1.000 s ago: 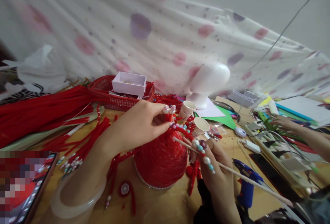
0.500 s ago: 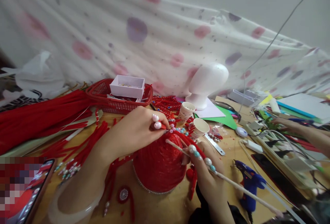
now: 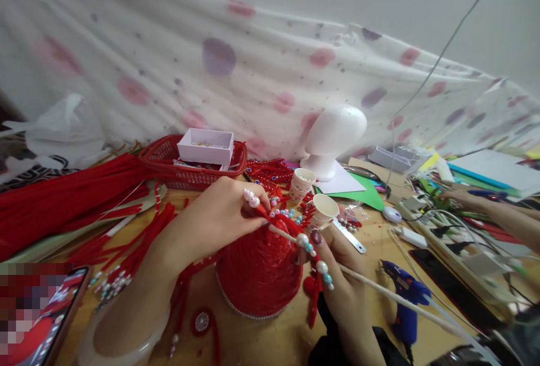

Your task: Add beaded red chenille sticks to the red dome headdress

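My left hand [image 3: 223,211] pinches a red strip [image 3: 260,209] with pearl beads at its end, above a red dome-shaped cap [image 3: 257,279] edged with small pearls. My right hand [image 3: 340,267] is closed round a long pale stick [image 3: 379,286], whose tip reaches toward my left fingertips. Another red strip [image 3: 293,228] with white and turquoise beads crosses the stick and lies over my right thumb. Pink and turquoise beads [image 3: 293,215] cluster at the top of the cap. What lies between my left fingertips is partly hidden.
A red basket [image 3: 147,158] holding a white box stands behind. Two paper cups [image 3: 324,207] and a foam head [image 3: 337,130] are further right. A blue glue gun [image 3: 405,293], a power strip [image 3: 453,253] and another person's hand [image 3: 459,197] are at right; a phone [image 3: 76,298] lies left.
The beaded strip over my right hand has slipped lower and hangs more steeply. My right thumb has shifted, its nail now showing. The left hand's strip has tilted. The view moved slightly.
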Available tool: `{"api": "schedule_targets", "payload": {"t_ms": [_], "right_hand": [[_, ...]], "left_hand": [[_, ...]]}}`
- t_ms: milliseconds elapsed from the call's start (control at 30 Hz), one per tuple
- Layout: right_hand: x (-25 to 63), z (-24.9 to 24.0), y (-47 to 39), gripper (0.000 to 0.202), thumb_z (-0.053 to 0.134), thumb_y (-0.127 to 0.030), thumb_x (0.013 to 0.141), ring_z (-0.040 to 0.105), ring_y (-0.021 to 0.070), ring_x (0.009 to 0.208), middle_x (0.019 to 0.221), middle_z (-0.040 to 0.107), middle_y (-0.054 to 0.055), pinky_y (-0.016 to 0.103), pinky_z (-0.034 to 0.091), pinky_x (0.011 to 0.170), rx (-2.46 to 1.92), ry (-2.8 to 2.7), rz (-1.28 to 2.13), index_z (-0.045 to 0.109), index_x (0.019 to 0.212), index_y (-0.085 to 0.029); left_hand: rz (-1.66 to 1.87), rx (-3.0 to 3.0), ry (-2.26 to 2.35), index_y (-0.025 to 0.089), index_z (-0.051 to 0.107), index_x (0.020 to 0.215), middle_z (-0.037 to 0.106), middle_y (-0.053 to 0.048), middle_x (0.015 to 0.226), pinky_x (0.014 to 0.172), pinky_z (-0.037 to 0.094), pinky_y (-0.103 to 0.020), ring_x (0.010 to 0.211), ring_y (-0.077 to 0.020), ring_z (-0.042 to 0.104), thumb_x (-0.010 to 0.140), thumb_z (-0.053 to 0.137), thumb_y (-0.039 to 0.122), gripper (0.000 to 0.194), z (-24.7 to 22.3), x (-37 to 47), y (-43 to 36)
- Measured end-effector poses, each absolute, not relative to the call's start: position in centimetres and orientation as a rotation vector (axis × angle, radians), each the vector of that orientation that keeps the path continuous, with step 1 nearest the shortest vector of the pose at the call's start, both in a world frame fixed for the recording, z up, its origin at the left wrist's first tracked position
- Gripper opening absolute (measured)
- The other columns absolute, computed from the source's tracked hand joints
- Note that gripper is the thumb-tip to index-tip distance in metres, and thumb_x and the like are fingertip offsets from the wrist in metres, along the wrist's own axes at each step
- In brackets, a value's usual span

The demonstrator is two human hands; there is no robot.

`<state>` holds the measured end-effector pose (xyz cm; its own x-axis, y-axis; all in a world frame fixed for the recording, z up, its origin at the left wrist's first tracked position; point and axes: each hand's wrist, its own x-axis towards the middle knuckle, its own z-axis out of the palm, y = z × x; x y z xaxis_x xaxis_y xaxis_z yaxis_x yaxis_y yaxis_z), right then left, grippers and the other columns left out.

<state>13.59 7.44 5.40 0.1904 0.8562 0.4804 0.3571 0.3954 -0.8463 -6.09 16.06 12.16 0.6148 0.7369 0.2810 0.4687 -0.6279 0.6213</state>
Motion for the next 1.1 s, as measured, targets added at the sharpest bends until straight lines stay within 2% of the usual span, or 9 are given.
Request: {"api": "schedule_targets", "payload": {"t_ms": [200,300,500,667,900,1100], "right_hand": [[13.7,4.8,7.6,0.039,0.053,-0.038,0.098,0.042,0.0113,0.052,0.058,0.049,-0.003,0.024,0.035,0.051,-1.166,-1.372,0.533,0.055,0.063,-0.020],[13.4,5.0,7.8,0.043,0.049,-0.041,0.099,0.045,0.0112,0.051,0.056,0.050,-0.003,0.023,0.036,0.049,-1.164,-1.382,0.515,0.055,0.062,-0.020],[13.0,5.3,8.2,0.042,0.051,-0.043,0.097,0.048,0.0107,0.048,0.057,0.055,-0.002,0.022,0.038,0.046,-1.115,-1.361,0.467,0.053,0.062,-0.020],[13.2,5.1,7.9,0.030,0.058,-0.035,0.092,0.046,0.0107,0.048,0.056,0.058,-0.003,0.021,0.036,0.045,-1.109,-1.356,0.548,0.056,0.066,-0.021],[13.6,4.5,7.2,0.020,0.058,-0.028,0.090,0.041,0.0101,0.052,0.059,0.048,-0.005,0.022,0.032,0.048,-1.157,-1.442,0.580,0.055,0.071,-0.021],[13.5,4.5,7.4,0.013,0.055,-0.022,0.086,0.040,0.0102,0.051,0.060,0.049,-0.006,0.021,0.031,0.047,-1.105,-1.488,0.528,0.055,0.073,-0.022]], "left_hand": [[0.742,2.396,1.056,0.021,0.075,0.079,0.075,0.002,0.075,0.064,0.044,-0.025,0.069,-0.0149,0.067,0.080,0.061,0.015,0.015,12.5,-5.8,15.7],[0.743,2.410,0.986,0.020,0.076,0.080,0.077,0.001,0.077,0.062,0.044,-0.025,0.068,-0.0149,0.068,0.083,0.060,0.018,0.016,12.5,-5.8,15.7],[0.747,2.348,0.875,0.025,0.080,0.093,0.080,0.001,0.093,0.076,0.051,-0.026,0.084,-0.0172,0.072,0.087,0.063,0.026,0.018,12.1,-6.2,15.8],[0.823,2.310,0.890,0.025,0.078,0.100,0.079,0.001,0.103,0.085,0.051,-0.025,0.094,-0.0174,0.072,0.083,0.065,0.021,0.021,11.8,-6.1,15.9],[0.742,2.371,0.940,0.023,0.077,0.078,0.078,0.005,0.081,0.066,0.047,-0.022,0.074,-0.0135,0.070,0.085,0.063,0.020,0.016,12.0,-5.7,15.9],[0.765,2.279,1.028,0.024,0.073,0.072,0.074,0.009,0.070,0.058,0.041,-0.021,0.065,-0.0113,0.065,0.083,0.063,0.021,0.015,12.4,-5.2,15.5]]}}
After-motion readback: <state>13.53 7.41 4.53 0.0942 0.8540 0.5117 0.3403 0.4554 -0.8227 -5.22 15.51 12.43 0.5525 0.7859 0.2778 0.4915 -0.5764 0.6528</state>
